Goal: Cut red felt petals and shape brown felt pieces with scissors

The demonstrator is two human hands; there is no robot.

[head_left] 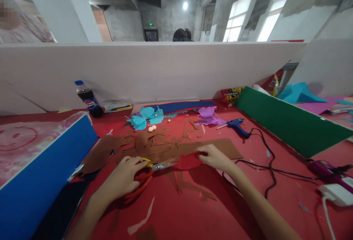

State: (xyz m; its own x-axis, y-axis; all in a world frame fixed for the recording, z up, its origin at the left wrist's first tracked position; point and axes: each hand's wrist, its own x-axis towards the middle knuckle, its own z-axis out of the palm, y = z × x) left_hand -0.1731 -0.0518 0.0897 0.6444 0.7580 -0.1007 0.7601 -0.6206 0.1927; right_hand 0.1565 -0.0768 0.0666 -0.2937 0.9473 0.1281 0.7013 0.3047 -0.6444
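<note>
In the head view, my left hand (125,175) is closed around the red and yellow handles of a pair of scissors (162,165). The blades point right and reach the edge of a red craft sheet piece (189,162). My right hand (213,158) pinches that red piece at its right side, fingers partly hidden. Just behind it lies a long brown craft sheet (226,148). Brown scraps (157,142) are heaped beyond the scissors, and a larger brown piece (100,153) rests to their left.
A blue board (52,173) stands at left, a green board (289,122) at right. A glue gun (238,126) lies with its black cord trailing to a power strip (328,173). Blue (146,116) and purple (206,115) paper flowers and a cola bottle (89,100) are farther back.
</note>
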